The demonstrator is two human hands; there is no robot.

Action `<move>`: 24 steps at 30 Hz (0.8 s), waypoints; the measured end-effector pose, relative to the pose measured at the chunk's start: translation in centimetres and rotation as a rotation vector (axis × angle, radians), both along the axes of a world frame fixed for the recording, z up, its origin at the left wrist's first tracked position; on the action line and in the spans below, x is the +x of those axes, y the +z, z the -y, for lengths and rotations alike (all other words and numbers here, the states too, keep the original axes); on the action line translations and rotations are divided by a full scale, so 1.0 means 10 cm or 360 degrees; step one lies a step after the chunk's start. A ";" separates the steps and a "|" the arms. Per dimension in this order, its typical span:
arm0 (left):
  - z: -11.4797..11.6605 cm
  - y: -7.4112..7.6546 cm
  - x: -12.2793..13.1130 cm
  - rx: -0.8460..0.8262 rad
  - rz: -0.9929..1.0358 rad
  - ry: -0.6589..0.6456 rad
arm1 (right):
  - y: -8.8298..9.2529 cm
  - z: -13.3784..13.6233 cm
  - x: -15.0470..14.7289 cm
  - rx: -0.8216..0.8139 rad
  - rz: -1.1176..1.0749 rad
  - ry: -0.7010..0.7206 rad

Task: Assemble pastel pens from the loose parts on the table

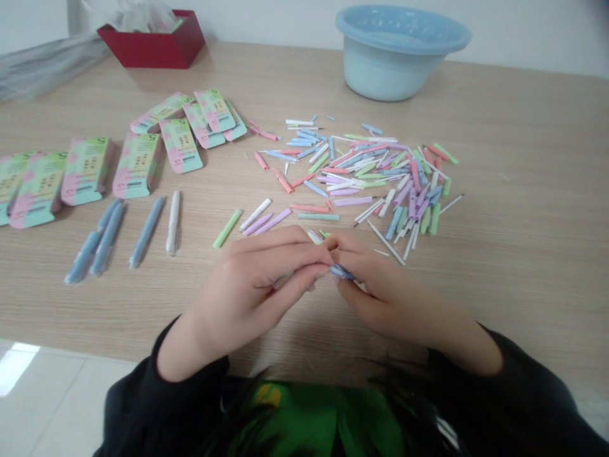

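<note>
While the fingers of the right hand [380,276] clamp a blue pen part [340,272] at 7 o'clock from the pile [394,171], the left hand's [254,276] press together, contents unclear; steady, straight alignment should prevent slipping.

The pale-brown tabletop [528,254] looks like matt wood grain. The round light-blue basin [383,66] at upper right is smooth plastic with a soft sheen. At upper left, the angular red box [157,52] looks like card, with crinkled translucent plastic film [143,17] inside. The pink-and-green printed cartons [84,168] at left look like smooth paperboard. The slim blue pens [147,230], lower left, wear glossy clear wrap [134,262]. The slender pastel pen pieces [311,208] at centre look like satin plastic. The black sleeves [147,406] at bottom are matt cloth.
</note>
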State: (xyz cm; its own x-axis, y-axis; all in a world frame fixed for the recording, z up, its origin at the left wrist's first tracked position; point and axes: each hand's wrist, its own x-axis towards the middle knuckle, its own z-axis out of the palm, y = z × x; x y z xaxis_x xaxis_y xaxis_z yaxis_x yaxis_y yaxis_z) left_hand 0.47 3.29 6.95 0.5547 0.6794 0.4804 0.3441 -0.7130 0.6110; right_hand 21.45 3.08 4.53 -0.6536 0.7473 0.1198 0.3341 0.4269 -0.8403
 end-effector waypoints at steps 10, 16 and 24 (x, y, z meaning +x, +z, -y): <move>0.03 0.01 -0.02 -0.0022 0.0007 0.0030 | 0.02 0.03 0.01 -0.0011 0.0067 0.0007; 0.03 -0.09 0.09 -0.0072 0.0046 -0.0061 | -0.01 0.03 0.00 0.0009 -0.0011 -0.0035; 0.00 -0.17 0.10 -0.0222 0.0210 -0.0212 | 0.02 0.04 -0.03 -0.0039 -0.0094 -0.0152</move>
